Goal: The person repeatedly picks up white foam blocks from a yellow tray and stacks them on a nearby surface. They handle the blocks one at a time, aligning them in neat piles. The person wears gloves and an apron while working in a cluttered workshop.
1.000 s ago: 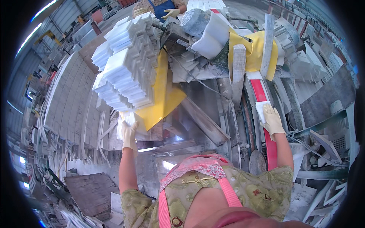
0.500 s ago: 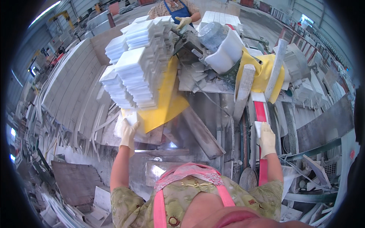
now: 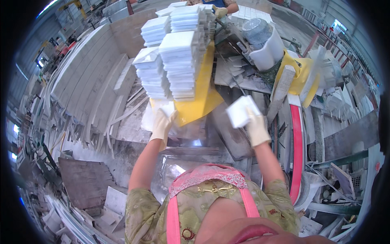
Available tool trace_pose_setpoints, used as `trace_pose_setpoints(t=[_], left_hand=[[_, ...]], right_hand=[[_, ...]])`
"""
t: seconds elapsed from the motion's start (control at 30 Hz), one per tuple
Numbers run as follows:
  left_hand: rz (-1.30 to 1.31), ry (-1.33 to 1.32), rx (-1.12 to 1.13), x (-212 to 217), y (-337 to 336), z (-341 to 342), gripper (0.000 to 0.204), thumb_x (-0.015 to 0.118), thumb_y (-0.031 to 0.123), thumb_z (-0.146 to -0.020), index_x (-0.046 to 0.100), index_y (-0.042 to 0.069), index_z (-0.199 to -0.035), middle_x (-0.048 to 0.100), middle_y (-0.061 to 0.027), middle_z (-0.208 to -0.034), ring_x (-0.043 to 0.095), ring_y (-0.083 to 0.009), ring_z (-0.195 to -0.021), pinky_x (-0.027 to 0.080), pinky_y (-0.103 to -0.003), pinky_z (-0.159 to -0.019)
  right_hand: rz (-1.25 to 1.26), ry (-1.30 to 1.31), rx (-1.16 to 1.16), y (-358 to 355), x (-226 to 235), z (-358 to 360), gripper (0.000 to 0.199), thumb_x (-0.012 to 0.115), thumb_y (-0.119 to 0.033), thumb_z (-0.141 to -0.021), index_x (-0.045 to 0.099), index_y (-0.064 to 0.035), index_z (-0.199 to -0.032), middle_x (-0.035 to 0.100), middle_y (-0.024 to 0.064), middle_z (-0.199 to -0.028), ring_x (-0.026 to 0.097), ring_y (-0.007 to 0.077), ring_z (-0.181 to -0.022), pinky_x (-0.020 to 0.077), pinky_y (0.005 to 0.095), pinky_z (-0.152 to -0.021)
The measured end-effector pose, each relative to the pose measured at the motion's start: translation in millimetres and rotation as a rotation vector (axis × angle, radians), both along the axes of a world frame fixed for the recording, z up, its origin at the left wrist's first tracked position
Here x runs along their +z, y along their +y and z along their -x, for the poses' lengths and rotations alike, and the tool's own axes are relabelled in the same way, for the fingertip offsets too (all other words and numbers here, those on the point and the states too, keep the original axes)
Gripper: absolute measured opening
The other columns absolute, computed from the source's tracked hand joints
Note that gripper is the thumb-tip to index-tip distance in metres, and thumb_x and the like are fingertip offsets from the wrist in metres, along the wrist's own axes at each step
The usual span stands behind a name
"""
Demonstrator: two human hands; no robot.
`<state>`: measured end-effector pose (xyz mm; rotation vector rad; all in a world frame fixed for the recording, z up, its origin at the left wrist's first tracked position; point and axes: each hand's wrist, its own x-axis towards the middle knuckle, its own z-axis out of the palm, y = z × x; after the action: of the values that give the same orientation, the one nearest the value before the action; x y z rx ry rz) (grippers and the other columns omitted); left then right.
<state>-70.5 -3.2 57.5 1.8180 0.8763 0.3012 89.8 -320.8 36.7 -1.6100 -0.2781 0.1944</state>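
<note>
the right hand point(image 3: 256, 129) has its grip closed around a white stone tile point(image 3: 241, 112), held up in the air just right of the yellow board point(image 3: 202, 91). the stacks of white tiles point(image 3: 175, 67) lie up and to its left. the left hand point(image 3: 162, 124) is nearer them, its grip pressed flat on the stack's lower edge.

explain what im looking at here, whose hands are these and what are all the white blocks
This is one picture from a fisheye camera worn on a person's head, looking down, so straight edges bend. The two gloved arms coming up from below are the wearer's own. The left hand rests at the foot of the stacks of cut white tiles, which stand on a yellow board. The right hand holds one white tile lifted clear. Behind is a stone-cutting machine, and another worker's gloved hand shows at the top edge.
</note>
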Motion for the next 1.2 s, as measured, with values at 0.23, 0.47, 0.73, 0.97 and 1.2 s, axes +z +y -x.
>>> trace_pose_setpoints(t=[0.23,0.47,0.73,0.97,1.2], left_hand=[[-0.345,-0.026,-0.13,-50.4,40.9,-10.0,0.078,0.066,0.058,-0.09,0.053,-0.01,-0.125,0.064,-0.0343,-0.119,0.062,-0.0469,-0.113,0.05,-0.048,-0.094],[-0.324,0.207,-0.086,-40.2,36.2,-14.7,0.076,0.066,0.053,-0.091,0.05,-0.011,-0.128,0.064,-0.0344,-0.12,0.063,-0.0469,-0.114,0.05,-0.048,-0.094],[-0.272,0.28,-0.096,-27.6,32.1,-14.9,0.098,0.076,0.067,-0.076,0.049,-0.007,-0.134,0.063,-0.0331,-0.126,0.064,-0.0433,-0.117,0.051,-0.047,-0.096],[-0.602,0.551,-0.217,6.2,34.3,-15.0,0.097,0.061,0.083,-0.078,0.071,-0.009,-0.11,0.072,-0.0292,-0.102,0.071,-0.0409,-0.102,0.056,-0.044,-0.086],[-0.525,0.466,0.028,6.6,-6.4,-27.2,0.103,0.085,0.061,-0.071,0.047,-0.015,-0.13,0.071,-0.0309,-0.108,0.071,-0.0402,-0.098,0.056,-0.045,-0.086]], right_hand=[[-0.172,0.17,0.016,186.5,-29.5,80.3,0.052,0.063,-0.036,-0.1,0.058,-0.0009,-0.138,0.068,0.0156,-0.121,0.064,0.0178,-0.11,0.0486,0.0332,-0.094],[0.182,-0.06,0.123,247.0,-98.9,77.0,0.047,0.067,-0.044,-0.093,0.069,-0.0023,-0.115,0.072,0.017,-0.11,0.07,0.0318,-0.104,0.0536,0.0415,-0.088],[0.51,-0.263,0.593,207.7,-72.4,78.9,0.097,0.071,-0.047,-0.087,0.025,0.0056,-0.155,0.053,0.0315,-0.14,0.049,0.0448,-0.136,0.041,0.044,-0.111],[0.971,-1.079,0.388,198.8,-55.0,81.8,0.056,0.066,-0.043,-0.086,0.065,0.0037,-0.118,0.067,0.0168,-0.104,0.06,0.0324,-0.099,0.0425,0.0446,-0.092],[1.125,-1.171,0.427,210.4,-86.4,75.7,0.033,0.058,-0.025,-0.092,0.071,-0.0067,-0.115,0.071,0.014,-0.112,0.068,0.0321,-0.101,0.048,0.0442,-0.087]])
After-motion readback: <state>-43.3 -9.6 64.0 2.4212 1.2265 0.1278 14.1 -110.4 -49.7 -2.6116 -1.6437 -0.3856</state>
